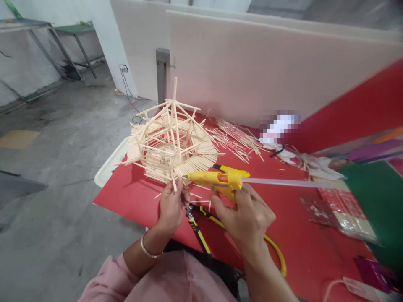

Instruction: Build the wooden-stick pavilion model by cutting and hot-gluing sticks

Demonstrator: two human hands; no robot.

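A pavilion-like model of thin wooden sticks stands on the red table, its pointed roof frame topped by an upright stick. My left hand is closed at the model's near corner, fingers pinching around a wooden stick there; the fingertips are partly hidden. In my right hand is a yellow hot glue gun, gripped by its handle. Its nozzle points left, close to my left fingertips and the model's lower edge. A long translucent glue stick sticks out of the gun's back.
Pliers with black-and-yellow handles lie below my hands on the red tabletop. Behind the gun is another yellow-handled tool. Loose sticks and plastic packets lie farther back. Bagged sticks are at right. Pale boards rise behind the table.
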